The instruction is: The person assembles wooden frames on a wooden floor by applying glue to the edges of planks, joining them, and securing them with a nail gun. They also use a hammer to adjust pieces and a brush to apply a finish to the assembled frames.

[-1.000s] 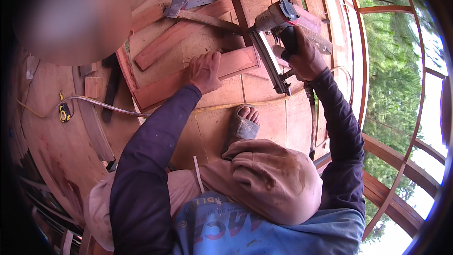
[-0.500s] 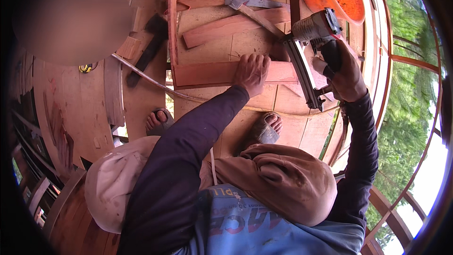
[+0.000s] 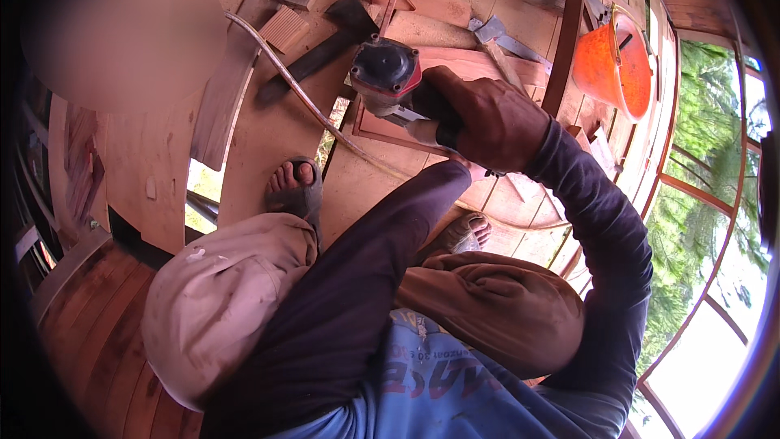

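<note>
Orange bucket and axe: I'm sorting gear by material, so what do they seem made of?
Bucket: probably plastic, smooth-looking, with a thin, bright orange wall. Axe head: looks like bare metal, grey with a dull shine. Axe handle: likely wood, plain brown, without visible gloss.

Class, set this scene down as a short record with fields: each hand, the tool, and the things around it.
Right hand: gripping a nail gun
Left hand: mostly hidden beneath the right hand; grip unclear
Nail gun: in front of a wooden frame in this view; contact unclear
Axe: lying among boards
Bucket: orange, right of the frame
</note>
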The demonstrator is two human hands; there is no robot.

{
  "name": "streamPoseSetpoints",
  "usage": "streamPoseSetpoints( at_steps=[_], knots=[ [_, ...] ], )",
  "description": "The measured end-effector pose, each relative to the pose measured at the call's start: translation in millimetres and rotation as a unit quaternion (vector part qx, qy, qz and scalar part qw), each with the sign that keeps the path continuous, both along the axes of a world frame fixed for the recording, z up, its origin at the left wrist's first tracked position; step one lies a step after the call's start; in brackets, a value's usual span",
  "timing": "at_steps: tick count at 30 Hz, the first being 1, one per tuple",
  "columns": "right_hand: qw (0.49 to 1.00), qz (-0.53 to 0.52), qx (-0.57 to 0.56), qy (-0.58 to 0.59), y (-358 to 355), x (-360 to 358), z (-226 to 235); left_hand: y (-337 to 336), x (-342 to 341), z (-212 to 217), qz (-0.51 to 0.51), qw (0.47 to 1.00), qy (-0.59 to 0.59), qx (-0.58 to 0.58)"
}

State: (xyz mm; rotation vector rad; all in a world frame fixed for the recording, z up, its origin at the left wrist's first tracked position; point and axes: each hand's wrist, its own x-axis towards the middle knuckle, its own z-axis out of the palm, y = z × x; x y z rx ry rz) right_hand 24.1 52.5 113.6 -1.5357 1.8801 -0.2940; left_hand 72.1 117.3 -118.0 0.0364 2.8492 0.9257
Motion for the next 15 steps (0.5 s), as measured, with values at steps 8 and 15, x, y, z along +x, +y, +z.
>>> streamPoseSetpoints(
  at_steps=[8,15],
  knots=[
    [0.997,-0.036,0.069,0.024,-10,11,-30,-21,20,12,-0.021,0.999,-0.029,-0.002],
    [0.999,-0.015,0.032,0.039,-12,22,-40,-45,41,21,-0.027,0.998,-0.062,-0.011]
  ],
)
